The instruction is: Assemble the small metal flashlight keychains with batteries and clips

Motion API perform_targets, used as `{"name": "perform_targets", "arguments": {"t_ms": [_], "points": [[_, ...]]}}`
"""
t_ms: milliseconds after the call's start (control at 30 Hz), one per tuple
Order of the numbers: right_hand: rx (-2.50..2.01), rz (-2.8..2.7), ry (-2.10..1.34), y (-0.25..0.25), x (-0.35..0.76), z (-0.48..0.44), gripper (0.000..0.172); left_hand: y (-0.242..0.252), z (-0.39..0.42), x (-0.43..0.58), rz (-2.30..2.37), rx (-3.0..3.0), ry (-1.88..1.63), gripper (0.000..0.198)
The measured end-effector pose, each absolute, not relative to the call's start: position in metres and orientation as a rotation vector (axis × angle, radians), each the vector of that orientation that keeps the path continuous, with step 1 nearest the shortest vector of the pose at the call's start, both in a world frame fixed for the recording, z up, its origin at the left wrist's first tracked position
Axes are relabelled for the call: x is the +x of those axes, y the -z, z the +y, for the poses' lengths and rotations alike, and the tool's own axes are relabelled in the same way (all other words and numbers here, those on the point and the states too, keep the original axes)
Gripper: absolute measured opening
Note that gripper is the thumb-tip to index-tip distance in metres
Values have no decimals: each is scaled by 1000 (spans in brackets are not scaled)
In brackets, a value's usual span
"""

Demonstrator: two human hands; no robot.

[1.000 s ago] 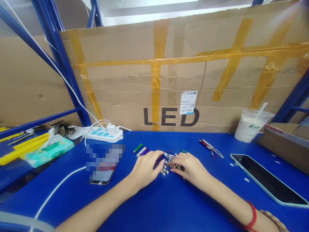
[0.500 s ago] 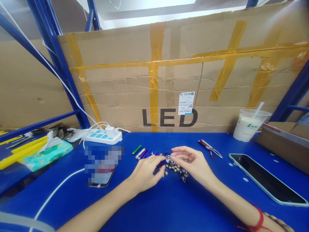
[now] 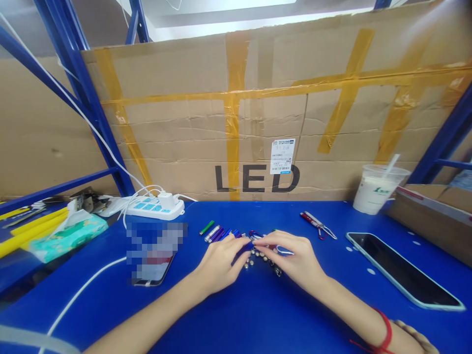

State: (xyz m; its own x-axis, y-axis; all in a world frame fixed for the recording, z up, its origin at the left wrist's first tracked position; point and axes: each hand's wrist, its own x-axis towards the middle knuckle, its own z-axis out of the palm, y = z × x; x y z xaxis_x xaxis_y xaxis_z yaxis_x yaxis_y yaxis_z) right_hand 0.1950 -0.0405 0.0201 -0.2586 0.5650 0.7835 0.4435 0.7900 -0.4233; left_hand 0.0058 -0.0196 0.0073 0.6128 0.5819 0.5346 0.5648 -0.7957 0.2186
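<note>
My left hand (image 3: pixel 220 263) rests on the blue table (image 3: pixel 258 314) with curled fingers closed on a small dark blue tube (image 3: pixel 239 254). My right hand (image 3: pixel 295 260) lies palm down just to its right, fingers pinched over a cluster of small silver button cells (image 3: pixel 258 255); a silver clip (image 3: pixel 284 250) sticks out above its fingers. What the right fingers grip is hidden. Behind the hands lie several small coloured tubes (image 3: pixel 217 232), green, silver, purple and blue.
A phone (image 3: pixel 153 263) on a white cable lies at left, a power strip (image 3: pixel 155 207) behind it. A larger phone (image 3: pixel 401 270) lies at right, with a drink cup (image 3: pixel 378 189), a red tool (image 3: pixel 317 223) and a cardboard box (image 3: pixel 431 216). A cardboard wall (image 3: pixel 258 113) closes the back.
My right hand, palm up half a second ago, has turned palm down over the button cells again. My left hand stays put on the blue tube.
</note>
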Motion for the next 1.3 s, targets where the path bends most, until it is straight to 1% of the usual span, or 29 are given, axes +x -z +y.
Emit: {"name": "perform_targets", "arguments": {"t_ms": [233, 367, 533, 633, 800, 967, 1067, 1167, 1200, 1300], "points": [[-675, -1996, 65, -17, 197, -39, 13, -5, -17, 6, 1014, 2762, -941, 21], [-730, -1996, 166, -17, 197, -41, 11, -5, -16, 6, 1064, 2752, -972, 19], [-763, -2074, 340, -18, 199, -40, 9, -4, -15, 6, 1009, 2820, -958, 19], [-774, -2106, 366, -16, 200, -38, 10, -4, -15, 5, 998, 2839, -918, 19], [-795, -2148, 337, -11, 201, -35, 12, -3, -14, 4, 991, 2867, -813, 19], [-809, -2171, 220, -9, 202, -36, 9, 0, -13, 4, 1012, 2884, -717, 18], [-938, -2154, 71, -11, 201, -38, 3, 1, -12, 6, 1076, 2847, -798, 17], [-1143, -2133, -46, -14, 199, -39, 14, 0, -11, 6, 1220, 2766, -962, 16], [-1184, -2159, -69, -13, 199, -39, 14, 0, -10, 6, 1259, 2734, -1006, 15], [-1201, -2315, -95, -10, 199, -38, 9, -2, -9, 5, 1311, 2666, -1072, 15]]}}
